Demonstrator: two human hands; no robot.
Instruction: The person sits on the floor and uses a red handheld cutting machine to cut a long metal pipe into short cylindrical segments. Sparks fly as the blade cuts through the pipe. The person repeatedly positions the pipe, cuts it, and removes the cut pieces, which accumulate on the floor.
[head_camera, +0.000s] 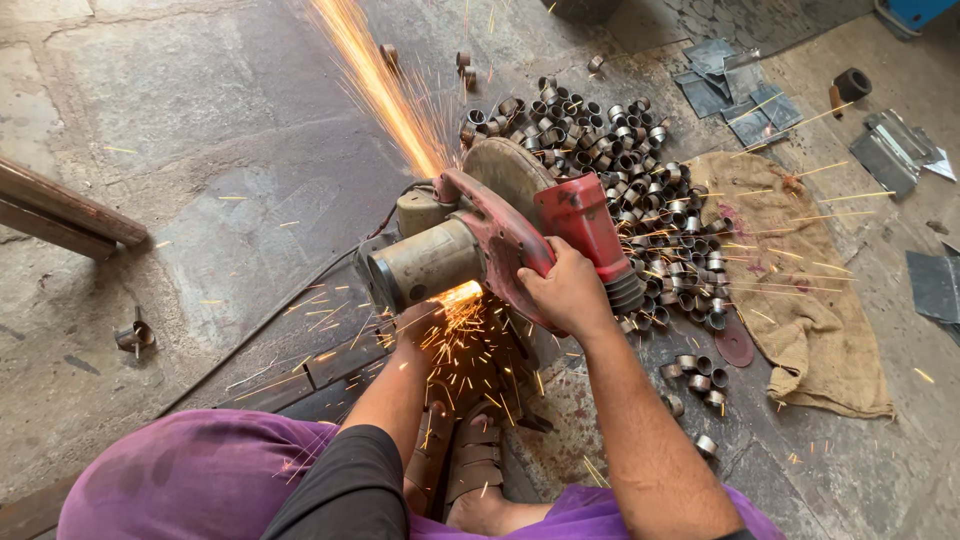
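At the far left of the concrete floor (150, 100), a rusty brown steel bar (60, 212) lies at an angle, and below it sits a small grey metal fitting (134, 336). Right of these, a long stream of orange sparks (385, 90) shoots up and away from the red and grey chop saw (480, 245), with a second burst of sparks (460, 300) low beside the cylindrical grey motor housing (425, 262). The person's left hand (418, 325) reaches in under that motor, near the lower sparks; what its grip closes on cannot be told, since the machine and the glare hide the fingers. A dark flat steel strip (330, 362) runs along the floor beneath the left forearm. The right hand (568, 292) is wrapped tight around the red handle (580, 225) of the chop saw, grip closed on it. The saw stands in the middle of the view, just ahead of the person's sandalled feet (470, 465). Behind and right of it spreads a heap of short shiny steel tube rings (630, 170), a few strays lying near the right forearm. Further right a tan burlap sack (800, 290) lies flat, and grey sheet-metal offcuts (735, 95) are scattered beyond it.
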